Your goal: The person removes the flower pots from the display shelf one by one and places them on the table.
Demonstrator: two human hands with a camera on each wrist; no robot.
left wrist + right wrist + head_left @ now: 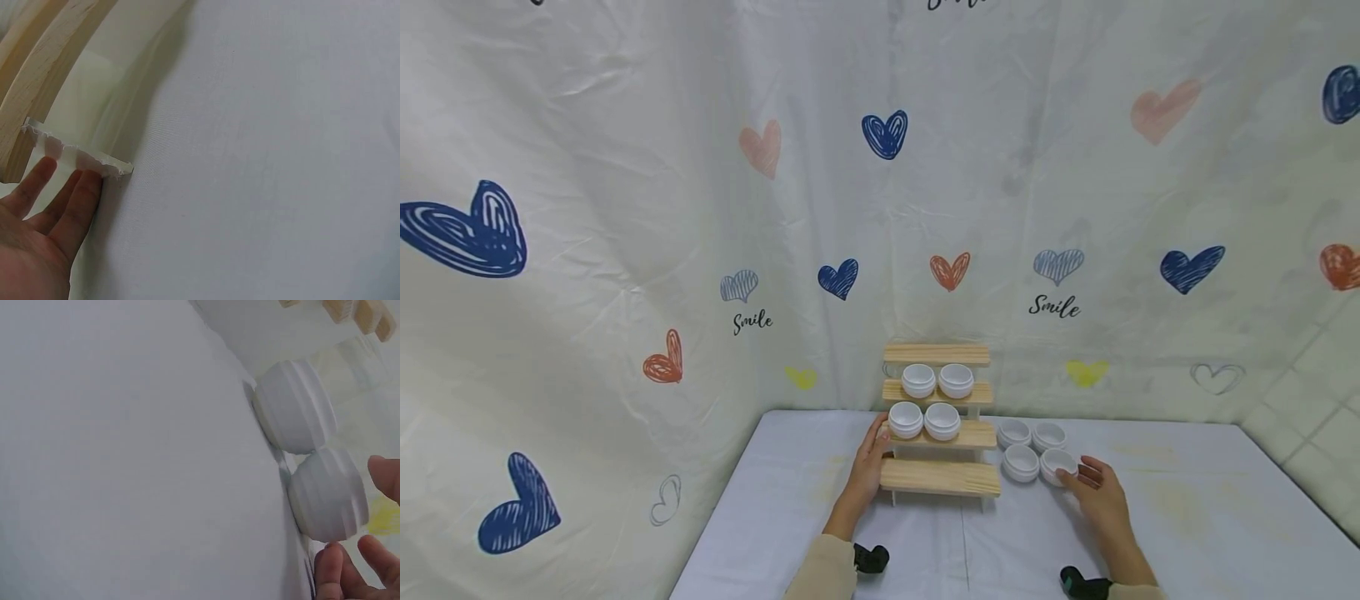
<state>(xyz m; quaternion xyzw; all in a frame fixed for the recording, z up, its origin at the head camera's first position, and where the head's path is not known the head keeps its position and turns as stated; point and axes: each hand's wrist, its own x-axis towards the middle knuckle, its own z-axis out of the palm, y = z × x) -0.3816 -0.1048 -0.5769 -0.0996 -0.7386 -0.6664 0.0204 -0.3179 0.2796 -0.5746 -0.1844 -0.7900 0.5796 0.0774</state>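
Note:
A wooden tiered display stand [940, 477] rises in steps on the white-covered table. My left hand [868, 458] is at its left side, with straight fingers [78, 209] touching the white side support [81, 150] in the left wrist view. Two small white bowls [906, 420] sit on the second step from the bottom, and two more white bowls [956, 381] on the step above. Right of the stand, several bowls cluster on the table. My right hand [1102, 496] reaches round the nearest right bowl [329, 495], fingertips at its side and thumb just off its rim.
The top plank [936, 355] and the bottom plank of the stand are bare. A heart-printed curtain [820, 208] hangs right behind the table [1180, 533]. Other clustered bowls [1021, 463] stand close against the one at my right hand.

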